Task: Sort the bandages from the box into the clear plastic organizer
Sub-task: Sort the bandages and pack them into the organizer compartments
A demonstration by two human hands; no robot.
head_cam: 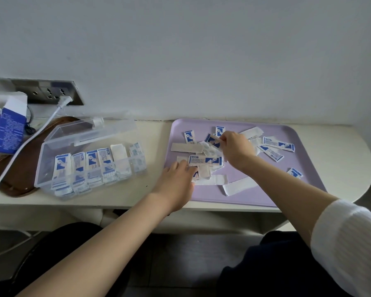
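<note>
Loose wrapped bandages (278, 143), blue-and-white and plain, lie scattered on a lilac tray (308, 189) at the right. My right hand (236, 147) pinches a small blue-and-white bandage (214, 140) above the pile. My left hand (177, 183) rests on the tray's left edge, fingertips on bandages (204, 171) in the pile; whether it grips one is hidden. The clear plastic organizer (88, 168) stands open at the left, its compartments holding upright rows of bandages. The opened blue-and-white bandage box (8, 127) stands at the far left.
A white cable (30, 140) runs from a wall socket (49, 92) across a brown pouch (9, 174) behind the organizer. The organizer's lid (90, 130) leans back towards the wall. The white table ends in a rounded edge (364, 181) at the right.
</note>
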